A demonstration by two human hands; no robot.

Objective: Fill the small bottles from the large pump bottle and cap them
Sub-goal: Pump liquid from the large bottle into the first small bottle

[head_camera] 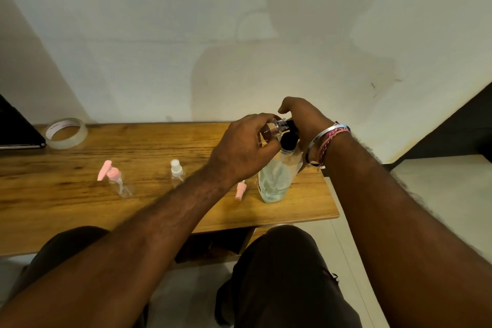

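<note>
Wooden tabletop (80,210), large pump bottle (274,184) upright near right edge, right hand (300,120) curled over its black pump, left hand (245,146) pinching small clear bottle (274,129) at spout, pink-capped bottle (117,181) and white-capped bottle (177,174) toward middle, loose pink cap (239,190) beside large bottle, tape roll (66,133) at far left corner.

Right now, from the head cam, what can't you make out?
- Small bottle in the left hand: its fill level, hidden by the fingers.
- Pump head of the large bottle: mostly covered by the right hand.
- Pink cap on the table: partly behind the left forearm.
- Dark object at the left: cut off by the frame edge.
</note>
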